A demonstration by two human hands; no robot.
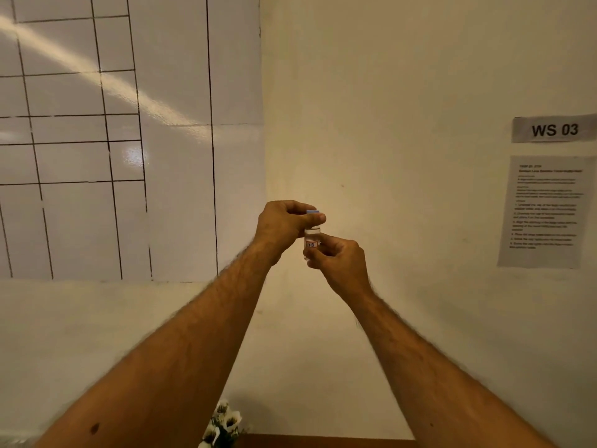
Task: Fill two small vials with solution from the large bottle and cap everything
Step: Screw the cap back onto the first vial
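Observation:
Both arms are raised in front of the wall. My right hand [339, 257] grips the lower body of a small clear vial [312, 238] that bears a label reading "B" and shows clear liquid inside. My left hand [284, 223] is closed over the vial's top, its fingers pinching a pale blue cap [312, 212] that sits at the vial's mouth. The vial stands upright between the two hands. The large bottle and the second vial are out of view.
A whiteboard [129, 137] with a drawn grid hangs on the wall at left. At right hang a "WS 03" sign [554, 129] and a printed instruction sheet [546, 210]. White flowers [224, 425] and a wooden table edge [323, 441] show at the bottom.

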